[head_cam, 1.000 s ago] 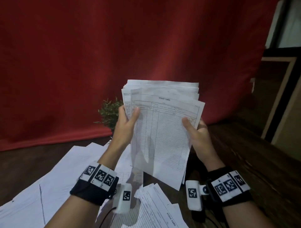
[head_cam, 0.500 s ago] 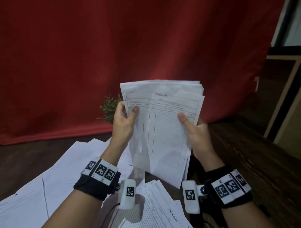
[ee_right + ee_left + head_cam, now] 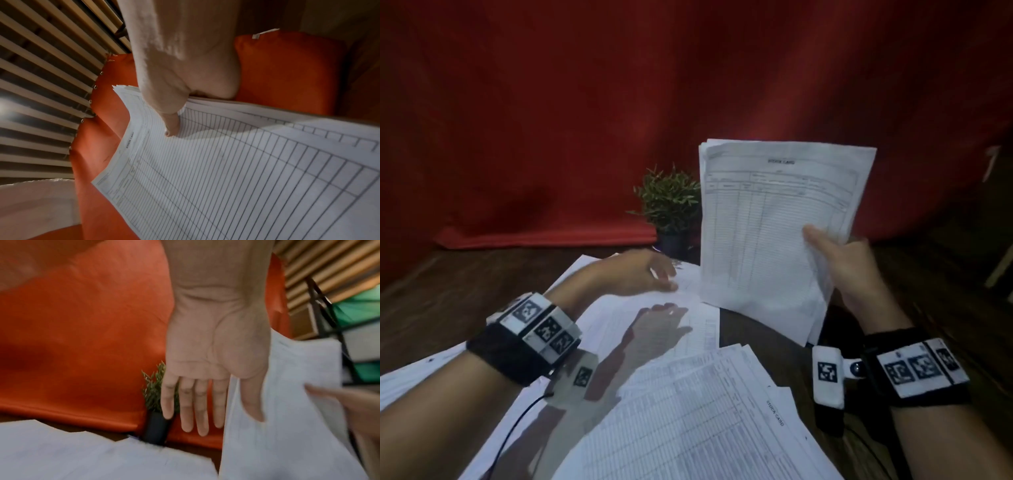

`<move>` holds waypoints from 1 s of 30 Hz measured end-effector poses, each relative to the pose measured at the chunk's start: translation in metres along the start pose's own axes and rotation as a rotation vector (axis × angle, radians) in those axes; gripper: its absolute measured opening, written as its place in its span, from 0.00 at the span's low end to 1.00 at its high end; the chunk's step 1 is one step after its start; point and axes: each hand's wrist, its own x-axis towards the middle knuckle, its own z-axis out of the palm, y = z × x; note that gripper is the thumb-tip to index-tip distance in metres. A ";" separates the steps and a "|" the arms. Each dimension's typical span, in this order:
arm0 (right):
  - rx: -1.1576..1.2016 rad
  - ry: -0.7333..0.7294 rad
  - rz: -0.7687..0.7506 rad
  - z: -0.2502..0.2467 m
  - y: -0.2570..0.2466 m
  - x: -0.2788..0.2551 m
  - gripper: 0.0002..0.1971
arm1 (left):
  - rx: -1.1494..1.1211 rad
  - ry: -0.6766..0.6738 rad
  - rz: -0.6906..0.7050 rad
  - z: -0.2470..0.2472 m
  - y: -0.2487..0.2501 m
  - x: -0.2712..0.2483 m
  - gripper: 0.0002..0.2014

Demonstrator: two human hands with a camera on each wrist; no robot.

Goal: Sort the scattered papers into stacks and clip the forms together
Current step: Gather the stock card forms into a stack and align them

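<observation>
Right hand point(image 3: 185, 68): thumb point(image 3: 171, 125) pressed on the top sheet of a stack of forms point(image 3: 236, 170), gripping it at one edge. Top form: ruled grid, heading "STOCK CARD". Behind: orange-red cloth point(image 3: 287, 68); slatted panel point(image 3: 41, 81) at left; white paper point(image 3: 37, 207) at lower left.

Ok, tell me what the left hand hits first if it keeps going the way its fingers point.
Probably the small potted plant: the left hand is open, pointing across the loose papers toward its pot, though depth is unclear.
</observation>
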 end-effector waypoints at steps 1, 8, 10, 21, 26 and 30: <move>-0.012 0.018 -0.009 0.000 0.000 -0.001 0.34 | 0.072 -0.120 -0.006 0.012 -0.003 -0.011 0.27; 0.011 0.103 -0.078 0.000 -0.023 -0.009 0.09 | 0.394 -0.479 -0.017 0.093 -0.030 -0.043 0.57; 0.016 0.108 -0.106 -0.001 -0.031 -0.013 0.06 | 0.345 -0.382 -0.014 0.083 -0.038 -0.033 0.51; 0.014 0.148 -0.178 -0.010 -0.058 -0.026 0.03 | 0.214 -0.122 -0.128 0.087 -0.058 0.009 0.40; 0.018 0.153 -0.217 -0.013 -0.054 -0.022 0.14 | 0.271 -0.126 -0.243 0.083 -0.061 0.023 0.47; 0.023 0.165 -0.195 -0.018 -0.053 -0.018 0.09 | 0.202 -0.087 -0.312 0.071 -0.079 0.029 0.50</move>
